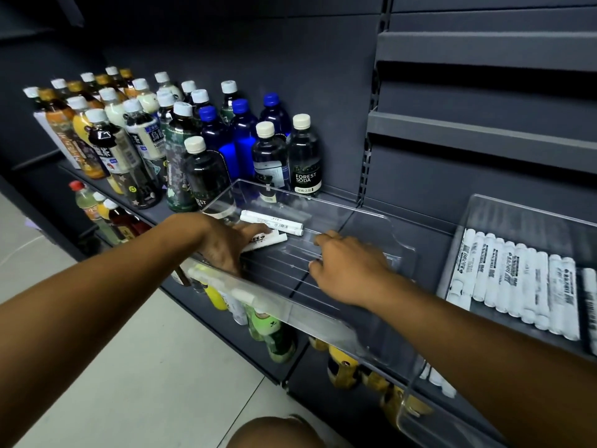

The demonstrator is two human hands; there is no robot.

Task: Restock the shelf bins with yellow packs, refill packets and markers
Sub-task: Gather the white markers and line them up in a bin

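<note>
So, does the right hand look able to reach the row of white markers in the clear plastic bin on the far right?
Probably yes: the right hand looks empty, the clear plastic bin is open-topped, and nothing covers the white markers; it need only lift over the walls between.

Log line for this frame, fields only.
left hand: touching markers in clear bin | right hand: above bin floor, nothing visible held | neighbouring bin: marker row

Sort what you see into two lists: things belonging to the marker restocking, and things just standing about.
Belonging: loose markers, bin under the hands, full marker bin, left hand, right hand.
Standing about: drink bottles, grey shelves, floor tiles.
</note>
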